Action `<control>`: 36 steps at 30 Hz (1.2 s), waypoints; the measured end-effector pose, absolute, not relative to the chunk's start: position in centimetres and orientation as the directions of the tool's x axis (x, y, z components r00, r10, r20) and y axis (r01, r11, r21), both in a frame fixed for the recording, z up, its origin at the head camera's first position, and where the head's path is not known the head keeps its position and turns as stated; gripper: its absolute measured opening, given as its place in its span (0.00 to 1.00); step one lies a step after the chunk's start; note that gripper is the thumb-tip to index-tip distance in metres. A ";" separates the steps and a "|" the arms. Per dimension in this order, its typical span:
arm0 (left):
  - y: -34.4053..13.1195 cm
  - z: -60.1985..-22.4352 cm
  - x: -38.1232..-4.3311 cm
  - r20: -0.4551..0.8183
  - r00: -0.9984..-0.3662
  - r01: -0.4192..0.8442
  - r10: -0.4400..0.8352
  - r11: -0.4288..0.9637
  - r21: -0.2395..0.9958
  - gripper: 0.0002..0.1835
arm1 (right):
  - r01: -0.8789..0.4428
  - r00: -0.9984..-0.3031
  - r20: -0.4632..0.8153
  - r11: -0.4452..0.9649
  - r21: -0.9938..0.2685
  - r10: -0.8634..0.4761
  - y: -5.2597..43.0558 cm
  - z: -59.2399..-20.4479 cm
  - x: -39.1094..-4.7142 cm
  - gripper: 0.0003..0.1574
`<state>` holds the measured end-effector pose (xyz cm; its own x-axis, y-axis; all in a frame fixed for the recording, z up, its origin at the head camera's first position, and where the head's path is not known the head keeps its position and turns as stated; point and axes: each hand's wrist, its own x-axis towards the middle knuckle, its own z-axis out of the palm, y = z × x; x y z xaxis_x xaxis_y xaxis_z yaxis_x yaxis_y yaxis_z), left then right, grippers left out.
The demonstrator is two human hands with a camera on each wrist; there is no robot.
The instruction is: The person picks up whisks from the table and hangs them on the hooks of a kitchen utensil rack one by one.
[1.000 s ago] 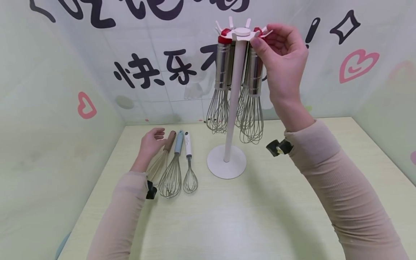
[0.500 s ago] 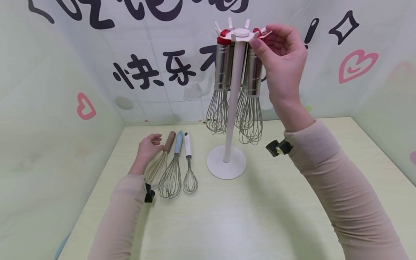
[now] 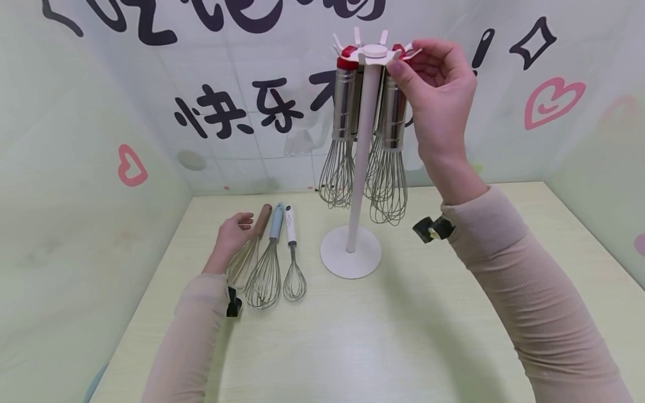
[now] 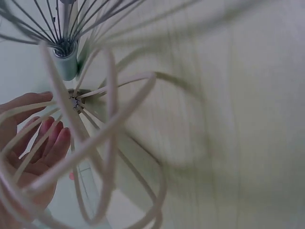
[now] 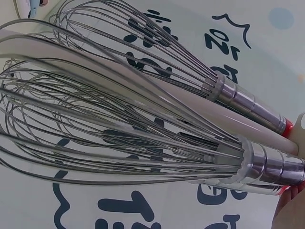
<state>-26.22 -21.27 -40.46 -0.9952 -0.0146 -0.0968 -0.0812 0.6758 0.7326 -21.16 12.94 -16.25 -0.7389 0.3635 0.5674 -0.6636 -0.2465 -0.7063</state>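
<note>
Just left of the right hand (image 3: 445,92), which pinches the rim of the white whisk stand (image 3: 361,162), hang red-ended steel whisks (image 3: 344,103); beside the loosely curved left hand (image 3: 233,233) lie a brown-handled whisk (image 3: 262,218), a blue-handled whisk (image 3: 276,225) and a white-handled whisk (image 3: 291,226).

Black “快乐” (image 3: 239,113) and “!” (image 3: 484,47) mark the back wall (image 3: 282,56).

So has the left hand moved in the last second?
Yes, slightly: in the head view, the left hand has shifted toward the person, judged against the white stand.
</note>
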 end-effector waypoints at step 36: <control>-21.0 -41.8 -26.0 -0.131 -0.991 -0.101 -0.008 0.686 0.720 0.32 | -0.765 -0.619 0.700 -0.075 -0.639 0.356 11.7 -16.7 -20.4 0.16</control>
